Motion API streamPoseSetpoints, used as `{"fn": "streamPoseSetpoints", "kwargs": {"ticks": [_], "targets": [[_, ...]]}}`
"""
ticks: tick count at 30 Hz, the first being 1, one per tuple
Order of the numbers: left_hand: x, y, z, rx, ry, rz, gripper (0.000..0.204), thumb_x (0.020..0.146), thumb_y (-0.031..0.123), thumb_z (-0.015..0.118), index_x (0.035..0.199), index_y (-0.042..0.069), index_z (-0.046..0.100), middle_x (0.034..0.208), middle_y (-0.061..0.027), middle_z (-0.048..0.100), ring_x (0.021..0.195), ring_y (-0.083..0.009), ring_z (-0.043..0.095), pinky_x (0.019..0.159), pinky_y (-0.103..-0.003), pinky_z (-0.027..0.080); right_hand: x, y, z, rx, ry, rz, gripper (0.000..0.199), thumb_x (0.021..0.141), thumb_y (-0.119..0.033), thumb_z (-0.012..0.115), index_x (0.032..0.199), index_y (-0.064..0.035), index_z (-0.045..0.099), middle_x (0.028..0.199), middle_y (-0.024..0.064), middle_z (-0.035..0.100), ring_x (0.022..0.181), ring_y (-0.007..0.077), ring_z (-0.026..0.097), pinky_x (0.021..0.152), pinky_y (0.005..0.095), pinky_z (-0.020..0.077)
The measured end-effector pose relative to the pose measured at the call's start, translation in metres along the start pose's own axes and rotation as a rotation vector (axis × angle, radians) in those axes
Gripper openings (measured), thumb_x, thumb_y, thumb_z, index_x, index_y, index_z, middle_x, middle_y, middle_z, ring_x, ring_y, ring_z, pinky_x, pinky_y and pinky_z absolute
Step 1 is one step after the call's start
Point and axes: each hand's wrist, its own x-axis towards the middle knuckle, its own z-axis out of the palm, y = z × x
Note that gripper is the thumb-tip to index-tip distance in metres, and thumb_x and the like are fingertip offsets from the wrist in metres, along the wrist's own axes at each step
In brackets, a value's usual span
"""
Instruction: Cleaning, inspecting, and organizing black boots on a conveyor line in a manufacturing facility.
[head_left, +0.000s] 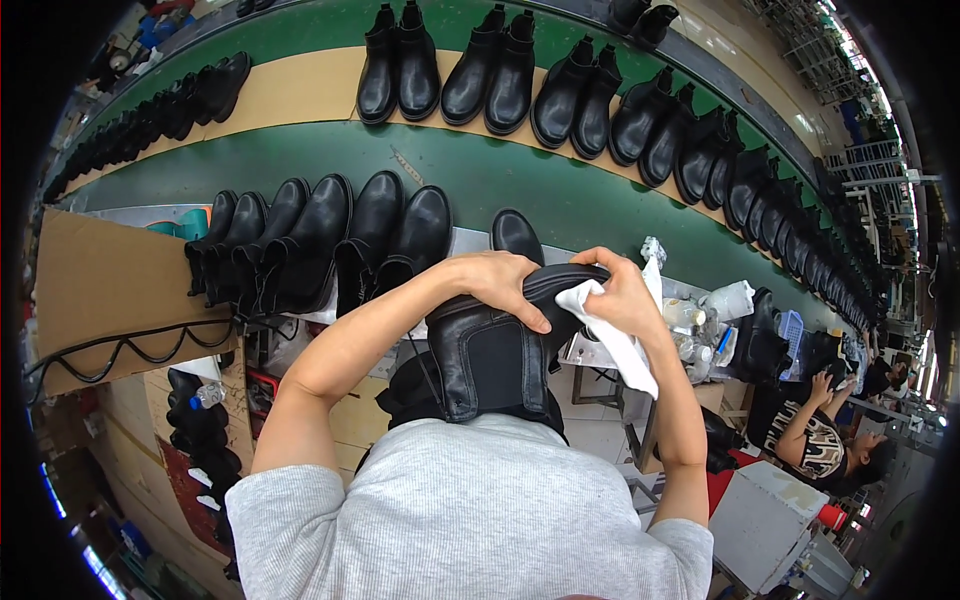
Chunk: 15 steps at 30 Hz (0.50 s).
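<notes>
The left fingers point(535, 314) are curled around a black boot point(492, 362), its shaft toward the wearer; the right fingers point(612, 264) pinch a white cloth point(625, 355) against its toe end. Wiping well probably calls for a steady left grip and light, flat strokes. Beyond the fingers, more boots point(320, 235) line the green counter point(490, 165). Far right of them, a co-worker's top point(820, 455) bears lettering; no label on the held boot is legible.

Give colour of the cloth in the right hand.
The cloth in the right hand is white; the head view shows it best.
</notes>
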Motion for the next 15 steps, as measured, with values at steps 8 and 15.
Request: {"fn": "streamPoseSetpoints", "kwargs": {"ticks": [8, 15], "targets": [[-0.0029, 0.0044, -0.0014, 0.01, -0.012, -0.025, 0.074, 0.055, 0.055, 0.075, 0.102, 0.0, 0.062, 0.089, -0.0163, 0.066, 0.083, -0.0275, 0.065, 0.075, -0.034, 0.05, 0.001, 0.0035, -0.0039, 0.095, -0.072, 0.165, 0.039, 0.057, -0.015, 0.067, 0.089, 0.0053, 0.059, 0.084, 0.0159, 0.061, 0.08, 0.0268, 0.061, 0.073, 0.033, 0.0466], [0.0009, -0.0017, 0.0018, -0.022, -0.005, 0.009, 0.074, 0.056, 0.055, 0.075, 0.103, 0.0, 0.062, 0.089, -0.0166, 0.066, 0.083, -0.0277, 0.065, 0.076, -0.034, 0.051, 0.0008, 0.0042, 0.0048, -0.16, 0.061, -0.055, 0.039, 0.059, -0.015, 0.067, 0.092, 0.0045, 0.059, 0.083, 0.0141, 0.063, 0.075, 0.0239, 0.062, 0.066, 0.0318, 0.0477]]}}
